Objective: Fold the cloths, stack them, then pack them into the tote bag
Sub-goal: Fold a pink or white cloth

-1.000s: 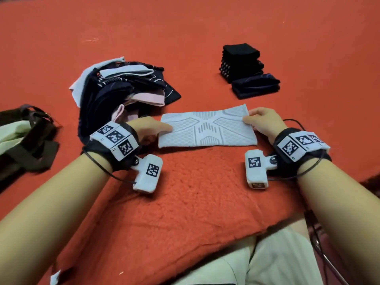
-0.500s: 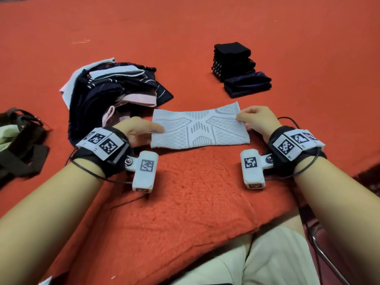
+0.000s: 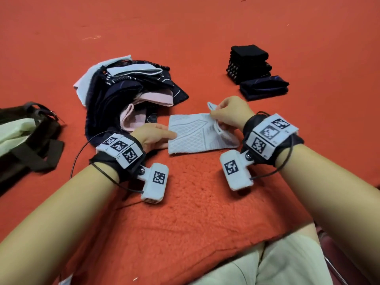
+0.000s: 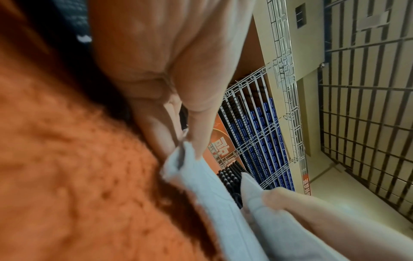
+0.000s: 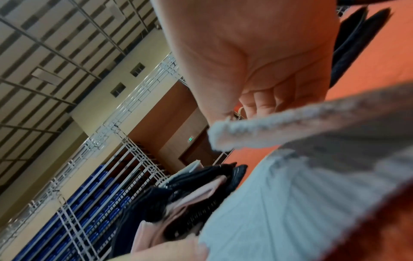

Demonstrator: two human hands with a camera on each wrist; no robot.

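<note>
Here, ribbed pale-grey knit cloth [image 3: 195,132] on fuzzy orange blanket [image 3: 185,202], both hands' grip pinched on its ends.

I'm working on an orange carpet [image 3: 205,27], with a fleecy orange blanket [image 3: 195,212] spread over its near part and reaching my lap. On the blanket's far edge lies a pale patterned cloth [image 3: 191,136], its right end lifted off the surface. Straight on the carpet sit a loose heap [image 3: 127,89] of dark, white and pink cloths at left centre, a stack [image 3: 249,62] of folded black cloths far right with a folded navy cloth [image 3: 264,87] touching its near side, and a brown-strapped tote [image 3: 24,138] at the left edge.
</note>
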